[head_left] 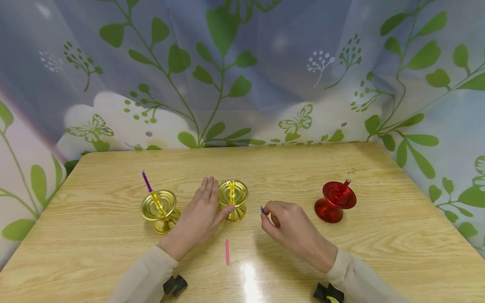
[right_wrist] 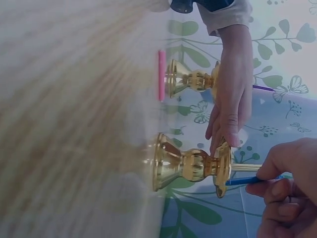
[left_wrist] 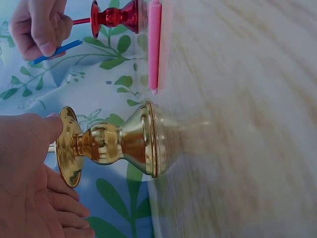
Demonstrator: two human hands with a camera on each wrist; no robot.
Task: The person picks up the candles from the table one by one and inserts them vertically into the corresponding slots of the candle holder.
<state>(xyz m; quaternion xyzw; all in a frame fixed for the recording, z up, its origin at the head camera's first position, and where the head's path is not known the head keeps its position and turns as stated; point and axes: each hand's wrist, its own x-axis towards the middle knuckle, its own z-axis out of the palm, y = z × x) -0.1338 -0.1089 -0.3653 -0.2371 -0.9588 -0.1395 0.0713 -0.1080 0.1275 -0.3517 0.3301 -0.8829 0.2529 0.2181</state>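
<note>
In the head view, my left hand (head_left: 197, 219) reaches over the table with its fingers straight, beside the middle gold candle holder (head_left: 236, 213). Its thumb lies right at the dish rim of that holder, whose upright tube carries no candle. My right hand (head_left: 297, 229) pinches a thin blue candle (right_wrist: 242, 182) between thumb and fingers, to the right of the same holder. In the head view just the candle's tip shows past the fingertips. A pink candle (head_left: 227, 251) lies on the table between the two forearms.
At left, behind my left wrist, stands another gold holder (head_left: 145, 210) with a purple candle (head_left: 147, 182) in its tube. A red holder (head_left: 329, 211) stands to the right. The wooden table (head_left: 398, 252) ends at a leaf-patterned curtain (head_left: 288, 84).
</note>
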